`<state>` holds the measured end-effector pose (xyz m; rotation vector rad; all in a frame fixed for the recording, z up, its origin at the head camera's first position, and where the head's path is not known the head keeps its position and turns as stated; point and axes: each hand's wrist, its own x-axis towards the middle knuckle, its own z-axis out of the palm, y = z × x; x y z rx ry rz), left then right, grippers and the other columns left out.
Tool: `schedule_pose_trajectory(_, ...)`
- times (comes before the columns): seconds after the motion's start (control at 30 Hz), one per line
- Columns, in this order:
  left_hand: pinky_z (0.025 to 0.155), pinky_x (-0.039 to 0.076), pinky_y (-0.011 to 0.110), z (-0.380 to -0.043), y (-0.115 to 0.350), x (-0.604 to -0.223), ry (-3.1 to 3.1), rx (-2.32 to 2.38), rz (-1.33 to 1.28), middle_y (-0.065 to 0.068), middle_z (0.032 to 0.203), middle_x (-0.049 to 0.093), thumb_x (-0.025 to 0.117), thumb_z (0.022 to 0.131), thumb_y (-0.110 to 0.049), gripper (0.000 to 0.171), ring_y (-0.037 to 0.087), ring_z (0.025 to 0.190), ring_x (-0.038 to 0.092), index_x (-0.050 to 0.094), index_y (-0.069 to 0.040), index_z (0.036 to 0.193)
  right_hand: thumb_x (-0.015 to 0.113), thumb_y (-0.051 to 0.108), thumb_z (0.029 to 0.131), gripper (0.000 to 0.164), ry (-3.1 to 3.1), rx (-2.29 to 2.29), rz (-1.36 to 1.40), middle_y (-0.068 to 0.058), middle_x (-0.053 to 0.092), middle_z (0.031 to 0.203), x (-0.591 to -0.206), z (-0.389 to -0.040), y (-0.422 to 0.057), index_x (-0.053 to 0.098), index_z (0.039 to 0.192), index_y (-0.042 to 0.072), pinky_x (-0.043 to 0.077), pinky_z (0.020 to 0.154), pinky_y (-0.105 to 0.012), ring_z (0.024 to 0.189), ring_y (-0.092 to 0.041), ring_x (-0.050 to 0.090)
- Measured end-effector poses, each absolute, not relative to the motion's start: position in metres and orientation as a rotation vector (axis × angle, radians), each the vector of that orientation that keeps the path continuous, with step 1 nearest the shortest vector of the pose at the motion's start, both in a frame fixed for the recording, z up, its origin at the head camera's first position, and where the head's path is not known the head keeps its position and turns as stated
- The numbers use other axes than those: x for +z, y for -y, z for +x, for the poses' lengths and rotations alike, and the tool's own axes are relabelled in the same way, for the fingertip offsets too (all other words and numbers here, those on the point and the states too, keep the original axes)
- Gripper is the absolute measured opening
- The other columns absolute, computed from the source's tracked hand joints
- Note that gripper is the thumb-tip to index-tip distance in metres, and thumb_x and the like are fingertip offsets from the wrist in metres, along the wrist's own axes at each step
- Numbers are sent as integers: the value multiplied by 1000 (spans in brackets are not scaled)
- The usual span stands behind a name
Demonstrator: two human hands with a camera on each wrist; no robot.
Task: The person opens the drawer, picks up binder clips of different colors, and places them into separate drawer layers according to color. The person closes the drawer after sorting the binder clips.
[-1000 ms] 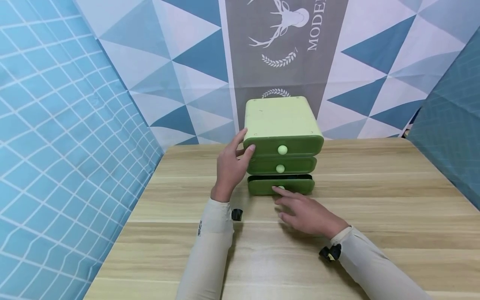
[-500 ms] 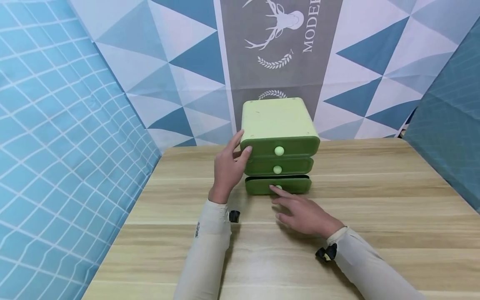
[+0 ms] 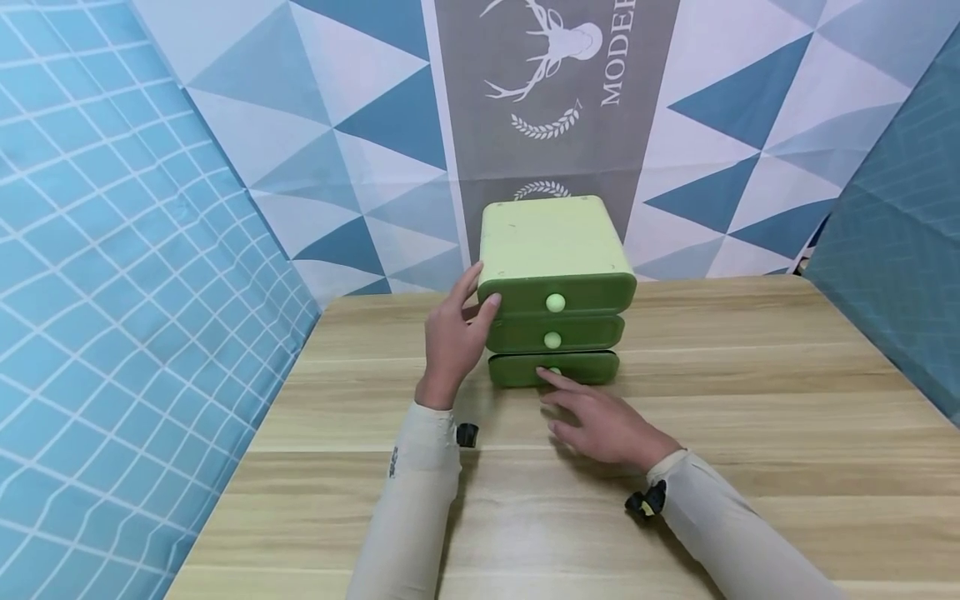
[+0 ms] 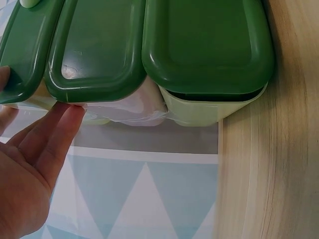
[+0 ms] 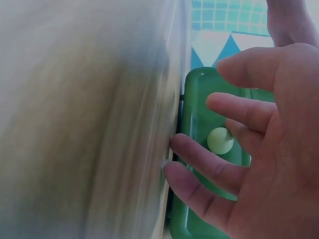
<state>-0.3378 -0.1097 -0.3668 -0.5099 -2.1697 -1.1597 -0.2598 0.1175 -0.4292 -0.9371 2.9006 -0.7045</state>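
A small cabinet (image 3: 555, 237) with a pale green top and several dark green drawer fronts stands on the table. My left hand (image 3: 453, 337) grips its upper left corner, thumb on the top drawer's front and fingers along the side. In the left wrist view, the fingertips (image 4: 75, 112) lie against the cabinet's side below the drawer lip. My right hand (image 3: 600, 421) reaches to the bottom drawer (image 3: 517, 371), its extended fingers touching the front by the round knob (image 5: 220, 141). A thin dark gap shows behind that drawer's front; the middle drawer (image 3: 585, 332) looks flush.
The cabinet stands on a wood-grain table (image 3: 750, 433) near its back edge. Patterned cloth (image 3: 390, 150) hangs behind, a blue gridded cloth (image 3: 150, 275) to the left and a teal cloth (image 3: 892, 242) to the right. A dark wrist device (image 3: 647, 500) sits at the right cuff.
The bottom drawer has slid inward under the right hand's fingers, and the dark gap above its front has narrowed. The left hand keeps its place on the cabinet. The head view has shifted slightly.
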Motion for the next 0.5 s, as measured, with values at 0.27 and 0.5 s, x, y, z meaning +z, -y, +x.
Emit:
schedule_pose_trajectory(0.27,72,52,24,-335,108,-367,2171,-1176,-494,-3,127,56,54,91,-44,51,8,86,66,40,-36,139,56,32,91,38,-2880,-749,-945,12,19,152,-430,-265,-117,59,126,16,37,99,-40,133,-15,30)
schedule_pose_trajectory(0.5,70,52,26,-335,108,-372,2156,-1228,-416,-2,113,64,50,93,-44,42,5,91,63,48,-34,134,51,21,94,32,-2847,-832,-954,11,22,151,-428,-265,-122,59,124,14,33,102,-40,133,-15,30)
